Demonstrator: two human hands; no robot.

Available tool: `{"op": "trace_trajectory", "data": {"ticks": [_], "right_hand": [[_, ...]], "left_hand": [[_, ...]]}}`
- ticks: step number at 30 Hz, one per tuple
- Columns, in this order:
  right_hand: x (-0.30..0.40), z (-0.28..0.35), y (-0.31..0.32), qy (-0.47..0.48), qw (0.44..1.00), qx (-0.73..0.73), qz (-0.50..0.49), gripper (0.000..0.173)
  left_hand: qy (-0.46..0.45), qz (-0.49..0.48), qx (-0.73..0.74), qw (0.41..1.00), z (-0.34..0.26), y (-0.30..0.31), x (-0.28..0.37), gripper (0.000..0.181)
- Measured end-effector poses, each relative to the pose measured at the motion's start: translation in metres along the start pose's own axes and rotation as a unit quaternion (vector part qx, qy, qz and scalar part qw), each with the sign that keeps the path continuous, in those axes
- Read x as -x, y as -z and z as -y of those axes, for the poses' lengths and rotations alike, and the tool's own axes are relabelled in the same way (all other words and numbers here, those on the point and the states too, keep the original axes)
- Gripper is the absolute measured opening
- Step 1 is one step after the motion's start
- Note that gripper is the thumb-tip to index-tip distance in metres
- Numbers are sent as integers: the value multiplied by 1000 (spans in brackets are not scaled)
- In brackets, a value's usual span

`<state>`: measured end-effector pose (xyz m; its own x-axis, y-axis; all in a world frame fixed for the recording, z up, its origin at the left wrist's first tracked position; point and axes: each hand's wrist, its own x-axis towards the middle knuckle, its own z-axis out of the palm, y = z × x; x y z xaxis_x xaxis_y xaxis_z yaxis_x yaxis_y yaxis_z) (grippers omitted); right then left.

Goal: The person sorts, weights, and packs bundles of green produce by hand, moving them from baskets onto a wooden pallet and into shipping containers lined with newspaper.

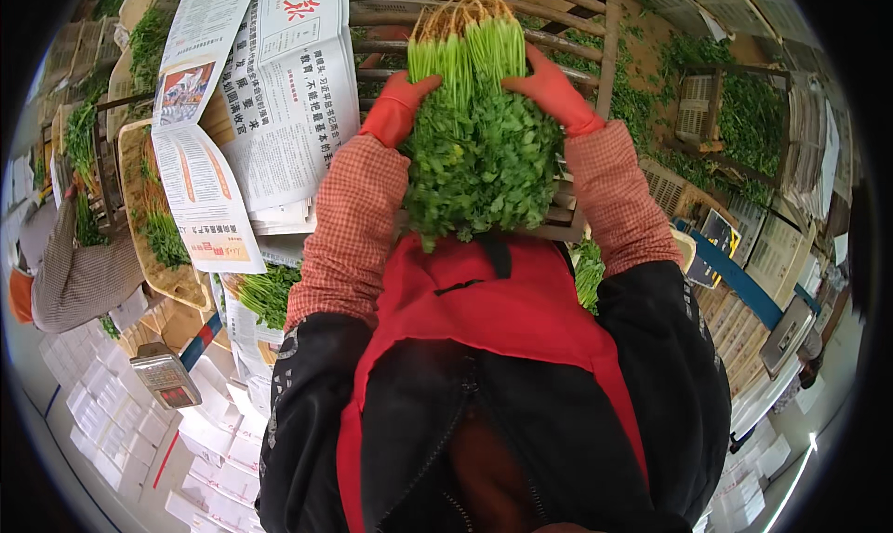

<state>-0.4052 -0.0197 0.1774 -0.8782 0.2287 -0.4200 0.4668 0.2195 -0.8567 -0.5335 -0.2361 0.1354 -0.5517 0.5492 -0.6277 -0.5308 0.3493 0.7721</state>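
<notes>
Both of my hands wear orange-red rubber gloves. Between them is a wide bundle of leafy coriander [481, 142], its thin brown roots at the far end and its leaves towards my red apron [481, 303]. My left hand [399, 107] presses the left side of the pale green stems, thumb on top. On the right side, my right hand [551, 90] grips the stems in the same way, fingers partly hidden behind the bundle. Beneath the coriander lies a slatted wooden rack [568, 41]. Folded newspapers [286, 121] lie left of my left hand.
A yellow tub [132, 205] with greens stands at left, near another person's sleeve [87, 278]. Digital scales flank me, one at left [166, 376], another at right [787, 334]. Greens [753, 121] fill a crate at right. White boxes [223, 456] are stacked at lower left.
</notes>
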Motion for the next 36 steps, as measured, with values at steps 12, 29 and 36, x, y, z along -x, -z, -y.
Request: {"op": "trace_trajectory", "data": {"ticks": [12, 29, 36], "right_hand": [[8, -17, 19, -7, 997, 45, -59, 70], [48, 30, -90, 335, 872, 356, -19, 13], [67, 77, -25, 108, 993, -22, -31, 10]], "left_hand": [[13, -98, 0, 995, 27, 7, -8, 57], [72, -2, 143, 987, 24, 12, -12, 63], [20, 82, 245, 966, 2, 2, 35, 54]]}}
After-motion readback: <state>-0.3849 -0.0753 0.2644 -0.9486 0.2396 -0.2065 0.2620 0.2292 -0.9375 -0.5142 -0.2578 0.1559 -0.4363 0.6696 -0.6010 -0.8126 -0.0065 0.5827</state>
